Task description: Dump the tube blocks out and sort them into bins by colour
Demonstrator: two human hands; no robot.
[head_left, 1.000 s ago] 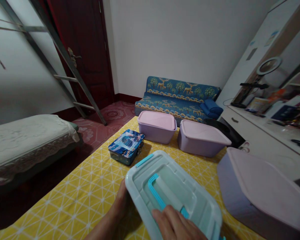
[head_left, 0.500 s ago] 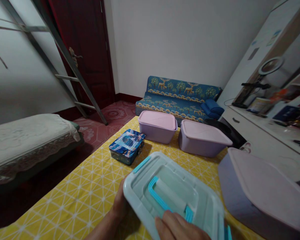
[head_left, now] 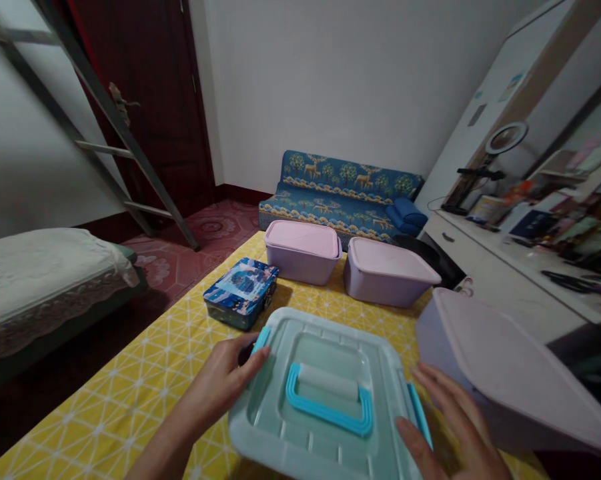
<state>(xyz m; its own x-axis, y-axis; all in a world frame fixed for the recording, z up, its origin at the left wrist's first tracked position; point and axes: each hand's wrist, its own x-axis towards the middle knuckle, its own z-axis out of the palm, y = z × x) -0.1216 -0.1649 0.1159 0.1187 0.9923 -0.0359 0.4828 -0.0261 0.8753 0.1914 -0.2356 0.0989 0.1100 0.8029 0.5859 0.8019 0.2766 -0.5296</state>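
In front of me on the table is a pale green plastic storage box (head_left: 325, 347) with a translucent lid, turquoise side latches and a turquoise carry handle (head_left: 327, 413) lying folded on top. My left hand (head_left: 230, 373) grips the box's left side, thumb and fingers around the left latch (head_left: 261, 340). At the opposite side, my right hand (head_left: 455, 427) has its fingers spread near the right latch (head_left: 420, 415); its thumb rests by the lid's edge. Behind the box, to the left, sits a blue illustrated tin case (head_left: 243, 290) with a dark clasp.
Lidded lilac bins stand around the box: one at the back (head_left: 303, 252), another back right (head_left: 387, 272) and a large one (head_left: 510, 367) close on the right. They share a yellow patterned tablecloth (head_left: 145, 393). Beyond are a blue sofa (head_left: 340, 193) and a cluttered white dresser (head_left: 505, 273).
The storage box has turned to lie squarer to me. My right hand has moved from the lid's handle to the right side, and my left hand has come up onto the left latch.
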